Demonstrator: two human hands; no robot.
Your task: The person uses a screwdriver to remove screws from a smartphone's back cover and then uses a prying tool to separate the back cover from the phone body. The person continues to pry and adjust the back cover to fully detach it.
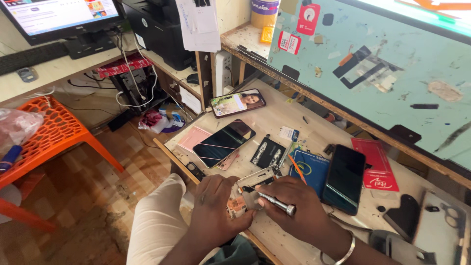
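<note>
Opened phone [255, 184] steadied by left hand [216, 206]; right hand [294, 208] grips screwdriver [274, 202].

I am looking down at a phone repair workshop: a scuffed pale wooden workbench [274, 122] strewn with dark-screened smartphones [345, 178], an opened phone frame [255, 182], a slim metal screwdriver [274, 202], and a computer monitor [59, 17] nearby.

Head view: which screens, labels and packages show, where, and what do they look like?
Monitor: top left on desk, lit, pale page.
Lit phone: far side of bench, colourful picture.
Dark phone: bench centre, black glass, face up.
Black phone: by the right hand, screen off.
Red packet: flat, right of black phone.
Blue packet: under black phone's left edge.
Red stickers: on green board, top.
</note>
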